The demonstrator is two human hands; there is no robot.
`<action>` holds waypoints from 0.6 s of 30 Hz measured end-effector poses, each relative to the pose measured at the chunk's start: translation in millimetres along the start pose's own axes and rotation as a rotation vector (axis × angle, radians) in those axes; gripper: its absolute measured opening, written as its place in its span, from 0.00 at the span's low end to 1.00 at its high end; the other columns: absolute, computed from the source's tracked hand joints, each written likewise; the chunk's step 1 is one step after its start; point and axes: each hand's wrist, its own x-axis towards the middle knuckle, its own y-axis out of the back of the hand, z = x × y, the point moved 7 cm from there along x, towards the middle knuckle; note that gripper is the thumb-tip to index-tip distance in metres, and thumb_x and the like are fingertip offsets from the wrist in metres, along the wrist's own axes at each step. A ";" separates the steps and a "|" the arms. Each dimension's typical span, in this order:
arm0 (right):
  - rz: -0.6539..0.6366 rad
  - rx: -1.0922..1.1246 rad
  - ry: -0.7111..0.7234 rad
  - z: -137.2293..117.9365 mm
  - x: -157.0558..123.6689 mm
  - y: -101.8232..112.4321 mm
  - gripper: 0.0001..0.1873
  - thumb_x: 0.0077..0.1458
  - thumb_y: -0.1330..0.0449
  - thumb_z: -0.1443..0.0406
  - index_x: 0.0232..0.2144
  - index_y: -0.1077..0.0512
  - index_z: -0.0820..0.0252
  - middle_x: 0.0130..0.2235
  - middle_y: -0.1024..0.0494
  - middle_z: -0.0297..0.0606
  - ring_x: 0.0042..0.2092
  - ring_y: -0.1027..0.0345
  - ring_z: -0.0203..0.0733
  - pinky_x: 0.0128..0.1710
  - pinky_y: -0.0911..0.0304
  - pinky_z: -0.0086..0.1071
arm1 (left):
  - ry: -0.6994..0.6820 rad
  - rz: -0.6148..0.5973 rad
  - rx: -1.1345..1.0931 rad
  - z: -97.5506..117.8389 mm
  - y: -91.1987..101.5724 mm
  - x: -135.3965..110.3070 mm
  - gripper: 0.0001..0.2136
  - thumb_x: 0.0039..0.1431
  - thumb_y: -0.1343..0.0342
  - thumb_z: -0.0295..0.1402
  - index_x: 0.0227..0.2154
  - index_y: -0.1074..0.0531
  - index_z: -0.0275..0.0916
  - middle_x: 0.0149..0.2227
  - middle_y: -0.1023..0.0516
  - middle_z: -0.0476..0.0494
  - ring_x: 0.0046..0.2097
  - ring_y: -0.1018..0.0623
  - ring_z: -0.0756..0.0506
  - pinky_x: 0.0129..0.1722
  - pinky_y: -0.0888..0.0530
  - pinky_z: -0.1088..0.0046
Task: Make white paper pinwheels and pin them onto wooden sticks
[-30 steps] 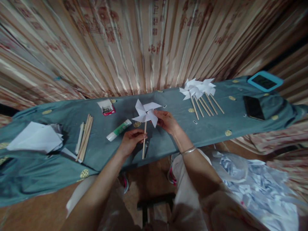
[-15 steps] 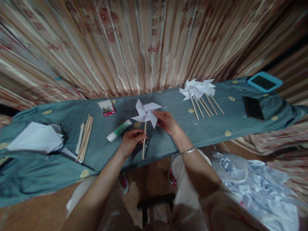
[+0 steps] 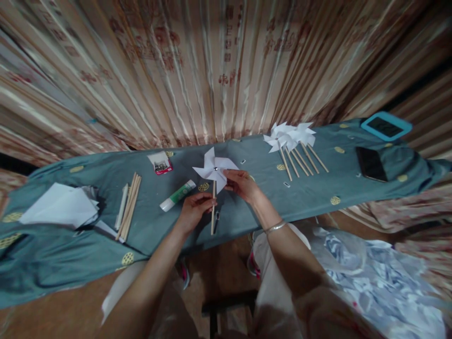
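Note:
A white paper pinwheel [image 3: 209, 170] with a silver pin at its centre is held up over the middle of the cloth-covered table. My left hand [image 3: 195, 210] is closed round its wooden stick, below the blades. The fingers of my right hand [image 3: 243, 184] pinch the blade on the right side, close to the pin. A glue stick [image 3: 177, 195] with a green label lies just left of the pinwheel. Behind it sits a small red-and-white box of pins [image 3: 161, 163], its lid up.
Several pinwheels [image 3: 290, 136] lie together at the back right, near a phone [image 3: 371, 164] and a blue-framed clock [image 3: 386, 126]. Wooden sticks [image 3: 130, 207] and white paper sheets [image 3: 60, 205] are on the left. A bag of crumpled paper [image 3: 384, 278] is at lower right.
The right fingers have shifted slightly left and down over the blade, nearer the pin. My left hand keeps its hold on the stick. The view has shifted a little.

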 end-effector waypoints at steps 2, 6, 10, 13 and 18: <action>-0.003 0.003 0.000 1.0 0.2 -0.8 0.22 0.29 0.23 0.53 0.23 0.23 0.60 0.20 0.26 0.27 0.22 0.34 0.27 0.24 0.32 0.22 | -0.009 0.000 0.010 0.6 0.8 -0.5 0.16 0.32 0.28 0.41 0.24 0.22 0.36 0.24 0.21 0.45 0.25 0.27 0.50 0.26 0.31 0.74; 0.003 -0.005 -0.021 2.6 -0.4 -3.8 0.21 0.31 0.23 0.54 0.23 0.24 0.61 0.21 0.24 0.29 0.22 0.31 0.29 0.23 0.33 0.22 | -0.029 0.003 0.020 0.9 2.3 -0.5 0.15 0.35 0.29 0.40 0.25 0.22 0.35 0.24 0.21 0.45 0.24 0.28 0.51 0.26 0.32 0.74; 0.015 -0.015 -0.043 3.2 -2.8 -9.0 0.21 0.30 0.23 0.54 0.22 0.24 0.62 0.21 0.23 0.32 0.23 0.29 0.31 0.23 0.34 0.22 | -0.040 0.012 0.000 1.4 2.9 0.5 0.16 0.34 0.28 0.41 0.25 0.22 0.35 0.24 0.21 0.45 0.24 0.29 0.51 0.27 0.32 0.74; 0.031 -0.008 -0.039 3.2 -4.2 -11.9 0.22 0.27 0.23 0.53 0.21 0.24 0.62 0.20 0.23 0.32 0.23 0.29 0.31 0.22 0.35 0.22 | -0.046 0.009 -0.007 2.7 2.6 -0.2 0.16 0.34 0.29 0.40 0.24 0.22 0.35 0.24 0.21 0.45 0.25 0.28 0.51 0.26 0.32 0.74; 0.052 -0.003 -0.022 4.1 -4.3 -13.8 0.23 0.25 0.22 0.54 0.22 0.24 0.61 0.21 0.22 0.32 0.23 0.29 0.31 0.21 0.37 0.22 | -0.052 0.012 0.001 3.5 2.4 -1.8 0.13 0.36 0.30 0.38 0.24 0.22 0.35 0.24 0.22 0.45 0.25 0.28 0.50 0.26 0.32 0.74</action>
